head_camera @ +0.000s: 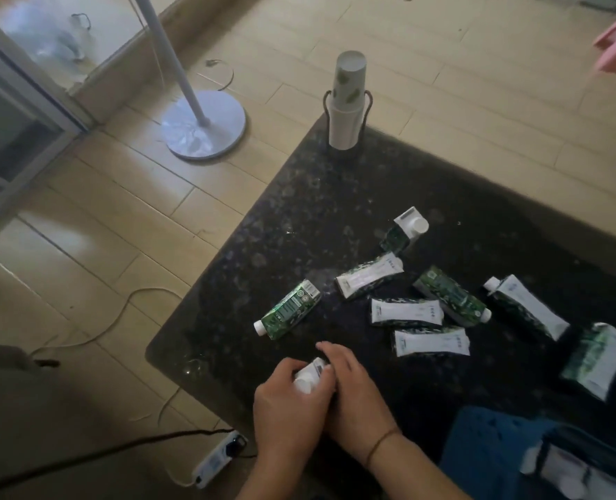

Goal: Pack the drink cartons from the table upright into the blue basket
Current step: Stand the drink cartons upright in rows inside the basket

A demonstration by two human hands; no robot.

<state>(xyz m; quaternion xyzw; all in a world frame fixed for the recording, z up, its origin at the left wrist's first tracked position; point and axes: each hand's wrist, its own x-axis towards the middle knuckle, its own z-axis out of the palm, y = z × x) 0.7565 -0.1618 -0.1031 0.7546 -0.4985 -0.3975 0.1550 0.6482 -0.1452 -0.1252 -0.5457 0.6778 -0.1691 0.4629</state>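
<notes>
Both hands [321, 395] around one carton [310, 377]

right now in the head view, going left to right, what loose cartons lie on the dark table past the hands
Carton with cap toward the left → angled white-faced carton → dark green carton → carton with cap up-left → large carton at the right edge.

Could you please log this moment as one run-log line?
left hand: holds carton | right hand: holds same carton | other cartons lie on table | blue basket: near right
</notes>
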